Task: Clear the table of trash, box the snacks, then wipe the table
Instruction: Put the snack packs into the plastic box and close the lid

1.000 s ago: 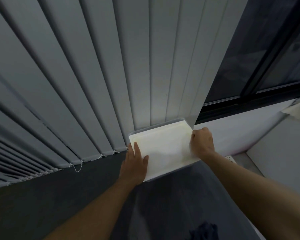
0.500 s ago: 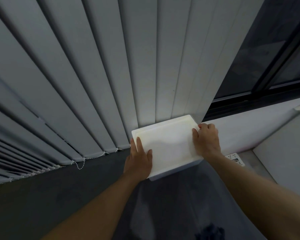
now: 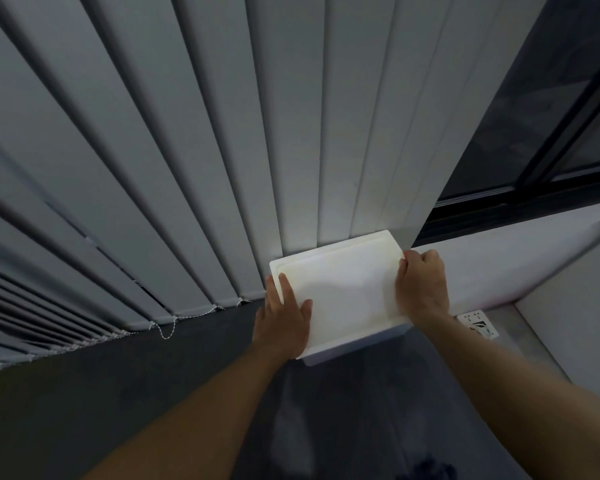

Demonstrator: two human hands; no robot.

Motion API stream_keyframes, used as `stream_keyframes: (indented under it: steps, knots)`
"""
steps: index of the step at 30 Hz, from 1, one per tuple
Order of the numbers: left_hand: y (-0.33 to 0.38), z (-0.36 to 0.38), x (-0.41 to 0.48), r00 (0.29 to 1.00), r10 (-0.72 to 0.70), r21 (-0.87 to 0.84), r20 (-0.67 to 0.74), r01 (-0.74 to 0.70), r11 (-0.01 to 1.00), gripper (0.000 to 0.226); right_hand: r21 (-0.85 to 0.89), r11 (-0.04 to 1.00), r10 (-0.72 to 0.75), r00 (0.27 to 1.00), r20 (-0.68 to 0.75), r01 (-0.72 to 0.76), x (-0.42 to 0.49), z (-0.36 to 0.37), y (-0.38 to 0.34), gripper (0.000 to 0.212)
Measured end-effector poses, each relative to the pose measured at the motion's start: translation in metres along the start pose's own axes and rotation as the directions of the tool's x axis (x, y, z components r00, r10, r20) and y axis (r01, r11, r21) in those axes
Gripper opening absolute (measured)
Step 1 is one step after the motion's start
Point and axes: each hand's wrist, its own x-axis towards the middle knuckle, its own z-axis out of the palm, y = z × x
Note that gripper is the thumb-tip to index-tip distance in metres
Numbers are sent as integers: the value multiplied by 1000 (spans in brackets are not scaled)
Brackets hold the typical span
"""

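- A white lidded box [image 3: 340,289] sits right of centre in the frame, low against the foot of the grey vertical blinds [image 3: 187,150], on the dark floor [image 3: 84,393].
- Only its flat white lid and a thin strip of its near side show; what is inside cannot be seen.
- The left hand [image 3: 284,323] lies on the box's near-left corner, fingers spread flat over the lid and the palm wrapped at the edge, pressing or holding rather than closed in a fist.
- The right hand [image 3: 423,285] grips the right edge of the box, fingers curled over the rim near the far-right corner, thumb side on top of the lid.
- Both forearms reach in from the bottom of the frame, bare.
- The far edge of the box touches, or all but touches, the bottom of the blind slats; which of the two cannot be told.
- A beaded cord [image 3: 167,327] hangs in loops along the bottom of the blinds, left of the box.
- A dark window [image 3: 551,116] fills the upper right, with a pale wall [image 3: 516,258] below it.
- A white wall socket [image 3: 477,323] sits just right of the right wrist, low on that wall.
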Motion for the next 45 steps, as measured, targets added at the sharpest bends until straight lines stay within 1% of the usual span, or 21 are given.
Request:
stream_keyframes:
  steps: [1,2,3,4,5,6,7,9,12,13,15,20,23,26,28,30,33,36,39,42,45]
  knots:
    - [0,-1,2,1000,-7,18,6,7,1000,74,56,997,61,998,4,-61,-1,-2,-5,28]
    - [0,-1,3,1000,-9,47,2,9,999,75,67,995,71,997,9,-71,-1,-3,-9,29]
    - [1,-1,4,1000,-9,90,-13,10,996,75,30,999,38,999,24,-38,-1,-4,-12,30]
    - [3,-2,4,999,-4,141,-36,9,990,75,-64,997,-40,998,49,43,-1,-3,-13,33]
    - [4,-2,4,998,11,197,-58,1,980,75,-191,968,-150,985,83,164,-1,-1,-12,36]
    - [4,-3,3,996,39,258,-80,-17,966,75,-297,921,-226,966,122,253,-1,1,-10,41]
    - [5,-3,3,992,79,317,-102,-43,947,75,-365,879,-268,951,154,307,0,5,-7,48]
    - [4,-4,5,983,142,400,-116,-85,913,76,-445,818,-302,930,208,365,4,9,-5,65]
    - [5,-5,7,986,145,424,-76,-100,900,79,-518,708,-348,875,337,481,6,13,-5,80]
    - [5,-5,7,987,149,429,-68,-106,897,80,-514,695,-353,861,366,503,4,15,-6,83]
    - [7,-6,7,983,167,442,-71,-119,889,81,-499,707,-328,858,395,500,-2,20,-12,86]
    - [9,-14,11,969,226,500,-97,-149,853,89,-499,716,-334,867,370,489,-16,27,-19,84]
    - [7,-13,17,942,292,484,-164,-181,856,88,-488,730,-345,875,340,478,-15,27,-18,84]
    - [2,-4,25,923,352,440,-154,-255,861,87,-473,726,-370,864,342,499,-18,28,-21,82]
    - [2,-2,29,931,342,434,-123,-260,863,93,-456,707,-409,838,360,541,-17,28,-22,81]
    - [4,-3,32,944,319,421,-90,-254,871,103,-448,696,-434,826,359,561,-15,28,-21,80]
    - [3,-7,34,948,312,392,-61,-265,881,121,-460,690,-432,828,358,559,-15,31,-22,79]
    - [3,-14,35,954,300,396,16,-282,874,137,-458,698,-429,834,348,550,-15,32,-22,80]
    - [8,-21,36,962,262,408,76,-270,872,143,-462,705,-439,843,311,538,-17,32,-22,81]
    - [12,-21,36,970,218,408,111,-244,880,146,-464,740,-415,874,253,486,-18,33,-23,86]
    - [15,-22,35,976,186,415,116,-218,883,147,-498,734,-369,887,279,462,-17,34,-24,88]
